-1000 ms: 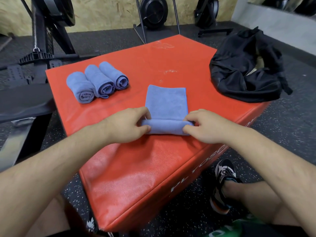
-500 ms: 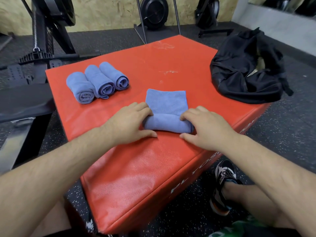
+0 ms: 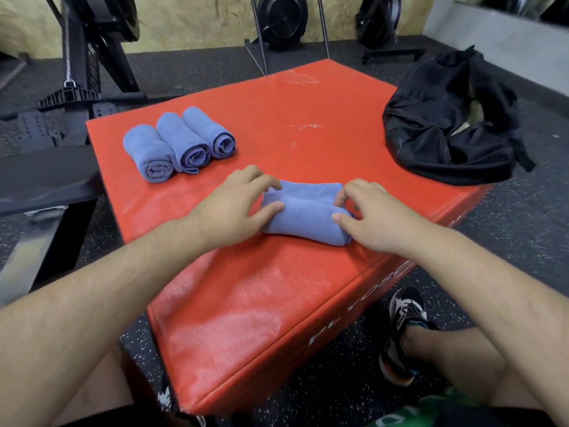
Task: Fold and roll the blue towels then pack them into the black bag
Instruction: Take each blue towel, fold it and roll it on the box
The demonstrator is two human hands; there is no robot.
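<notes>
Both forearms reach in from the near side over the red box (image 3: 246, 303), palms down, and the hands meet on one towel (image 3: 304, 220). The left hand (image 3: 234, 208) sits at the towel's left end. Its fingers (image 3: 261, 181) arch over the far side of the roll and its thumb (image 3: 272, 208) presses the near side, so it grasps that end. The right hand (image 3: 374, 218) mirrors it at the right end, with its fingers (image 3: 354, 191) bent down onto the far side and its thumb (image 3: 338, 217) laid on the roll, pinching the cloth between them. Both wrists are low, close to the box top.

The towel lies between the hands, crosswise to the person, on the near half of the box top. Most of it is rolled into a thick tube. A short flat strip shows beyond the tube on the far side, under the fingertips. The tube's right end pokes out just below the right thumb.

Three rolls (image 3: 178, 143) lie side by side, touching, near the box's left edge. They are well apart from the hands, with their ends facing the camera. The bag (image 3: 446, 127) slumps on the box's right corner with its mouth open, apart from the towel and the right hand. A shoe (image 3: 403, 331) rests on the speckled floor (image 3: 508, 217) beside the box, below the right forearm. Dark gym gear (image 3: 92, 57) stands behind, by the wall (image 3: 191, 23)
</notes>
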